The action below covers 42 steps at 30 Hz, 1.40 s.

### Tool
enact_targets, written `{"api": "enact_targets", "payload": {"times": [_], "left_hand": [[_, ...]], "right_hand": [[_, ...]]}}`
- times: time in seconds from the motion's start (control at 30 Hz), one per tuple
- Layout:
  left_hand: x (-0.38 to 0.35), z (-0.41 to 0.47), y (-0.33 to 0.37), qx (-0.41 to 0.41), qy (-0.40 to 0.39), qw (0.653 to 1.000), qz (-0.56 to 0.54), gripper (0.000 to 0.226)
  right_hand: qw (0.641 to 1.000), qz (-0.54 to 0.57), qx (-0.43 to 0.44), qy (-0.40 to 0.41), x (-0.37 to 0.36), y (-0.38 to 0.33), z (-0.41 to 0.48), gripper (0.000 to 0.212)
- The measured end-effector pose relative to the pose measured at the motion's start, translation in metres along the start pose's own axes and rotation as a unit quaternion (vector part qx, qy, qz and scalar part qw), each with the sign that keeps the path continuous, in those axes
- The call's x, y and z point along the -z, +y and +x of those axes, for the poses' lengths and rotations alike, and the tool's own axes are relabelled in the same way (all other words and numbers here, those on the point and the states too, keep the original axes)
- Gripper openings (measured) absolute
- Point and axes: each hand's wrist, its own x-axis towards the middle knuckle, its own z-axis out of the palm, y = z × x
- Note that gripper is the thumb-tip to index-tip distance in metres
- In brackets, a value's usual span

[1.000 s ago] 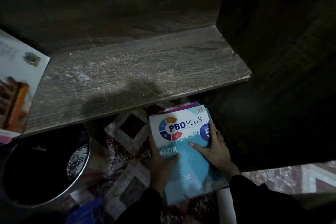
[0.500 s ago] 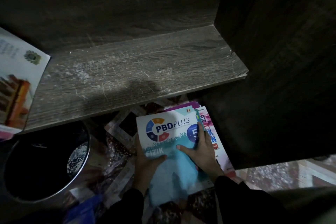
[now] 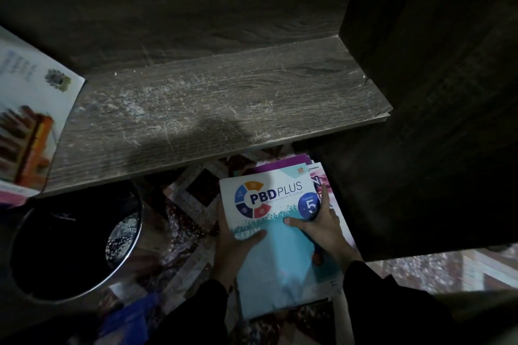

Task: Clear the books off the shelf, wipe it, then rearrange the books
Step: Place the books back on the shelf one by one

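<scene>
Books form a stack at lower centre of the frame, over the patterned carpet, PBD PLUS volume uppermost; whether the stack rests on the carpet cannot be told. Left hand clamps the stack's left edge, thumb on the cover, fingers hidden beneath. Right hand lies on the right side, fingers fairly straight, pressing rather than gripping. Lower volumes fan out rightward: square the edges and keep clear of the metal bin at lower left. Shelf across mid-frame looks dusty, probably unwiped; one booklet at upper left is not yet cleared.
</scene>
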Motion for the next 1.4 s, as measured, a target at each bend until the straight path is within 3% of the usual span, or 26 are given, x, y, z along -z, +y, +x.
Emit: {"api": "enact_targets", "payload": {"times": [0.1,0.23,0.4,0.5,0.57,0.7,0.83,0.9,1.03,1.17,1.27,1.33,1.4], "left_hand": [[0.007,-0.002,-0.003,-0.003,-0.007,1.0,-0.003,0.106],[0.007,-0.001,0.001,-0.011,-0.017,1.0,-0.01,0.096],[0.006,-0.004,0.003,0.001,-0.028,0.999,0.024,0.105],[0.005,-0.009,0.009,0.016,-0.038,0.998,0.055,0.09],[0.006,-0.014,0.017,0.031,-0.044,0.996,0.074,0.088],[0.019,-0.039,0.05,0.087,-0.072,0.984,0.138,0.092],[0.042,-0.077,0.103,0.105,-0.124,0.963,0.214,0.078],[0.056,-0.095,0.132,0.074,-0.129,0.958,0.247,0.069],[0.084,-0.128,0.202,0.006,-0.111,0.94,0.322,0.095],[0.107,-0.157,0.268,-0.057,-0.099,0.927,0.357,0.097],[0.116,-0.163,0.305,-0.143,-0.044,0.928,0.342,0.095],[0.12,-0.159,0.325,-0.232,0.005,0.92,0.315,0.091],[0.121,-0.152,0.34,-0.307,0.06,0.912,0.265,0.081]], "right_hand": [[0.997,0.055,-0.042,-0.022,0.001,-0.003,0.002,0.144],[0.99,0.126,-0.05,-0.038,0.004,-0.006,0.002,0.133],[0.998,-0.017,0.058,-0.033,0.001,-0.008,-0.017,0.114],[0.995,-0.047,0.071,-0.052,0.009,-0.01,-0.023,0.088],[0.996,-0.021,0.05,-0.072,0.014,-0.009,-0.027,0.084],[0.989,0.041,-0.009,-0.139,0.024,-0.017,-0.053,0.096],[0.972,-0.01,-0.036,-0.231,0.042,-0.05,-0.09,0.088],[0.97,-0.029,-0.013,-0.242,0.052,-0.072,-0.115,0.092],[0.962,0.013,0.029,-0.27,0.082,-0.132,-0.18,0.077],[0.961,0.016,0.105,-0.256,0.108,-0.185,-0.227,0.07],[0.958,0.058,0.152,-0.237,0.115,-0.224,-0.236,0.073],[0.953,0.069,0.219,-0.196,0.11,-0.251,-0.233,0.079],[0.928,0.057,0.344,-0.134,0.102,-0.277,-0.222,0.084]]}}
